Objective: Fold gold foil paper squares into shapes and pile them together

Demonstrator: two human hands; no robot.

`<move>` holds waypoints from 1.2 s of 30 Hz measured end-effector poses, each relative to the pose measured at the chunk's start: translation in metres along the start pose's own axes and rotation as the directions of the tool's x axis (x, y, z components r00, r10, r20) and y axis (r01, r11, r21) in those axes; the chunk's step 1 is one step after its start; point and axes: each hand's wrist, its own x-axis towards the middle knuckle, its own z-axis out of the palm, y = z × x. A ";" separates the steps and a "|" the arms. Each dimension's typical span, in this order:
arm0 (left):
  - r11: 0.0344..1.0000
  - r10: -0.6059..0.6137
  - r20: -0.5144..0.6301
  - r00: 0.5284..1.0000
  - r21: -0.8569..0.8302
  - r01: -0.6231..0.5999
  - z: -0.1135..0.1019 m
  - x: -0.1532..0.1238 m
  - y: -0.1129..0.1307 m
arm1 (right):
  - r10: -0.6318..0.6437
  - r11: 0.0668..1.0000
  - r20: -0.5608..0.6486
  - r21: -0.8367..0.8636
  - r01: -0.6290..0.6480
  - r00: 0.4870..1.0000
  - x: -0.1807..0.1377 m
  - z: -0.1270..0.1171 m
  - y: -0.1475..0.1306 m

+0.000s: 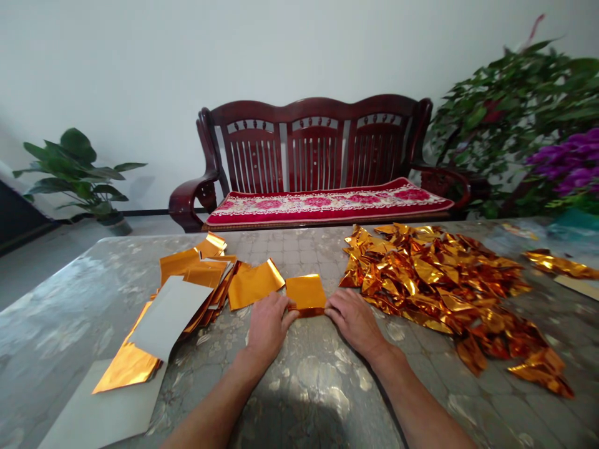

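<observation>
A square sheet of gold foil paper (306, 291) lies on the patterned table (309, 386) in front of me. My left hand (267, 325) pinches its near left edge, fingers curled. At the near right edge, my right hand (353, 318) presses on the sheet with bent fingers. A fold runs along the near edge between both hands. To the left lies a loose stack of flat gold sheets (206, 277), some showing a white back. To the right sits a big heap of folded gold foil pieces (435, 280).
A dark wooden bench (318, 156) with a red floral cushion stands behind the table. Potted plants are at the far left (77, 171) and far right (519, 118). More gold foil (559, 265) lies at the table's right edge.
</observation>
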 end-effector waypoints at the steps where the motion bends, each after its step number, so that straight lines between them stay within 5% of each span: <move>1: 1.000 0.015 0.012 1.000 -0.016 -0.014 0.000 0.000 0.000 | -0.001 1.000 -0.002 -0.002 0.001 1.000 0.000 0.000 0.000; 10: 0.995 0.068 0.016 0.998 -0.071 -0.067 -0.002 0.000 -0.004 | -0.003 0.999 0.002 0.039 0.003 1.000 -0.001 -0.003 0.001; 21: 0.994 -0.105 0.114 0.988 -0.026 0.109 -0.010 0.005 0.004 | 0.092 0.992 0.029 -0.087 -0.089 0.995 0.001 -0.003 -0.009; 36: 0.992 -0.114 0.100 0.988 0.070 0.108 -0.010 0.006 0.005 | 0.220 0.969 0.015 -0.120 -0.217 0.975 0.006 -0.001 -0.016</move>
